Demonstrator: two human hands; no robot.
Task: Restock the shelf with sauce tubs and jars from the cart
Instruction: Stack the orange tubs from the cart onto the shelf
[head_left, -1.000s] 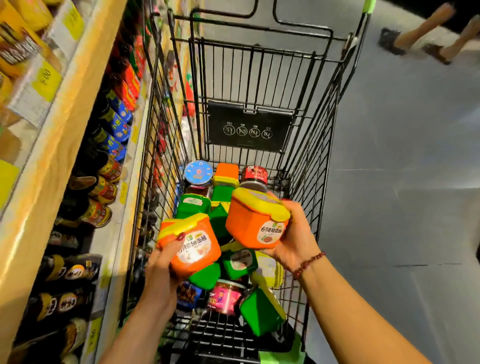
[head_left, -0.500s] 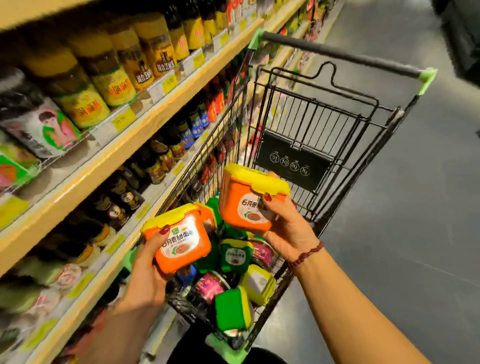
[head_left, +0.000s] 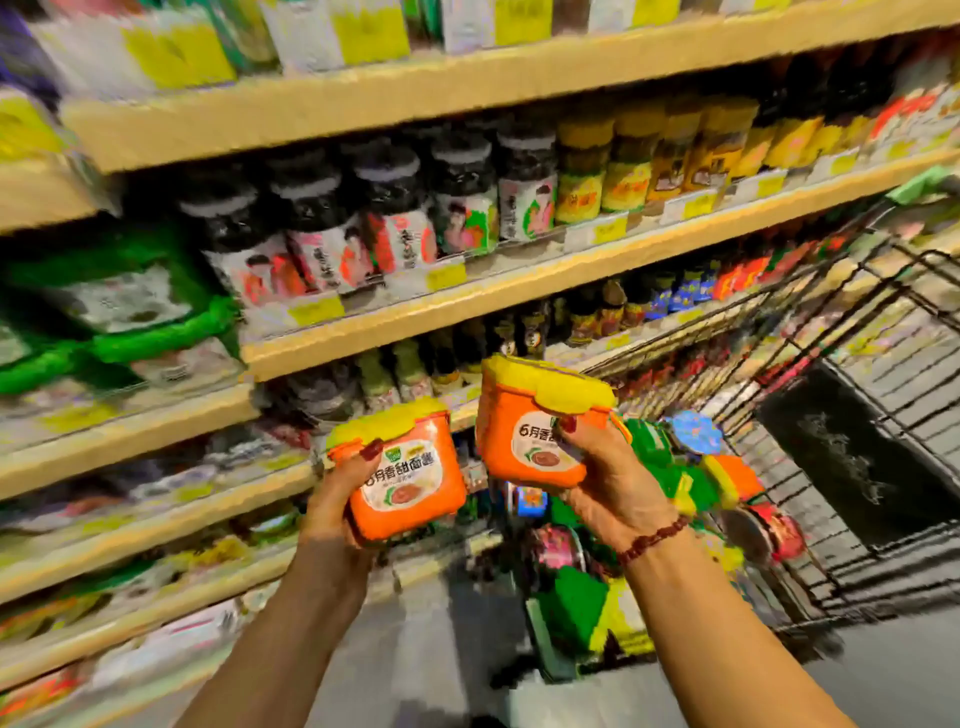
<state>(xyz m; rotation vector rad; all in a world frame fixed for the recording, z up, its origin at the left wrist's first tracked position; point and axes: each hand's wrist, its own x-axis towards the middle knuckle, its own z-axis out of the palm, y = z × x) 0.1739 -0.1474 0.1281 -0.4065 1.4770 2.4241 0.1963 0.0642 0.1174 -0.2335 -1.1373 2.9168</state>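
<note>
**Head view.** I am watching both grips working in front of the shelf (head_left: 415, 325), each one clamped on an orange tub with a yellow lid.

- **Left:** The left grip (head_left: 332, 501) is wrapping its fingers round the left tub (head_left: 408, 470), with the thumb pressing just under the lid rim. This tub is standing lid-up. Its base-to-lid axis is leaning slightly toward the upper left, and its printed label is facing me.
- **Right:** The right grip (head_left: 608, 486) is holding the right tub (head_left: 524, 415) from beneath and behind, with the thumb lying across the label. This tub is sitting higher, lid uppermost, with the lid's edge sloping down toward the right. Its label is also facing me.
- **Position:** The two tubs are hanging in the air just beside each other without touching, between the shelf and the cart (head_left: 883, 332).
- **Surroundings:** A beaded bracelet (head_left: 652, 538) is circling the right wrist. Inside the cart, green tubs (head_left: 571, 603) and round jars are lying jumbled. Dark-lidded jars (head_left: 395, 218) are standing in rows on the shelf above.

Motion is blurring much of the view.
</note>
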